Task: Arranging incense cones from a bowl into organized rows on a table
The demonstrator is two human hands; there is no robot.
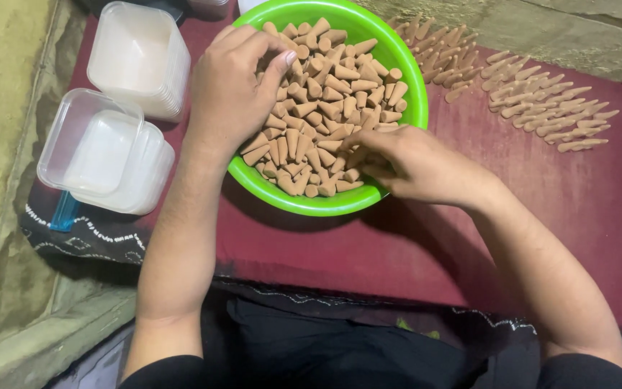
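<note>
Inside the green bowl's rim (417, 94), both hands (235, 86) sift cones (332, 94).

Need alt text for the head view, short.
Both hands, left and right, reach into a green bowl full of tan cones on a maroon cloth. More cones lie in rows at the right; clear plastic boxes stand left.

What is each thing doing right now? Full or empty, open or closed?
green bowl: upright, full of cones.
tan cones: heaped loose in bowl.
cones on cloth: lying in rows.
clear plastic tubs: stacked, empty.
left hand: fingers bent among cones.
right hand: fingers in cones; grip hidden.
</note>
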